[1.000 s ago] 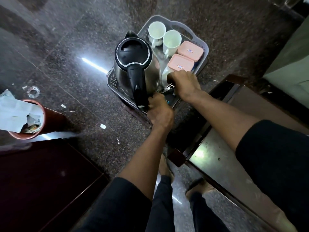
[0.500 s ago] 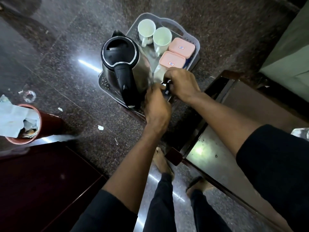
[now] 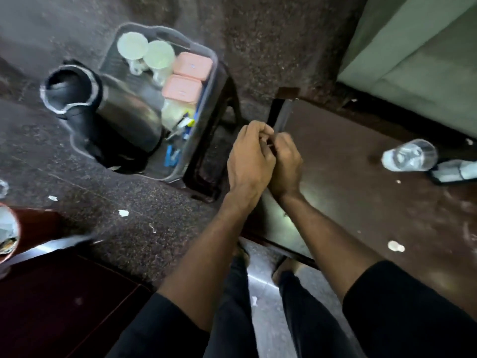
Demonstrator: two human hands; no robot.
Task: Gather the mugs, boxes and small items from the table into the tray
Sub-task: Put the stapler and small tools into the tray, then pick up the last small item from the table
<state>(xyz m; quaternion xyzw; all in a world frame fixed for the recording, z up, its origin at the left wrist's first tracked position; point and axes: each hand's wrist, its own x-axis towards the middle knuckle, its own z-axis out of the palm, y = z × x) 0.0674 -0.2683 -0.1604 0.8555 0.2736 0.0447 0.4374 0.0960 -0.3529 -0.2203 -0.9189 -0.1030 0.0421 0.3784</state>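
Standing well to the left of the hands, the kettle [image 3: 103,109] sits blurred at the near left end of the tray [image 3: 206,73], which rests on a dark stool [image 3: 214,156]. Further along the tray, up and left of the hands, the two mugs [image 3: 145,51] stand mouth-up at its far end, the two pink boxes [image 3: 187,77] lie side by side next to them, and some small items [image 3: 178,135], among them blue packets, lie in the near right corner. So most of the gathering looks done. The left hand [image 3: 249,157] and the right hand [image 3: 285,164] meet just right of the tray, over the table [image 3: 348,202] edge, touching each other with fingers curled; they seem to pinch something small and thin between them, though what it is cannot be told. Well to the right of the hands, a clear plastic bottle [image 3: 410,155] lies on its side on the table, with a small dark-edged object [image 3: 454,171] beside it and a pale coin-like bit [image 3: 396,246] nearer the person. Judging by this, those pieces on the table are what is left to bring over.
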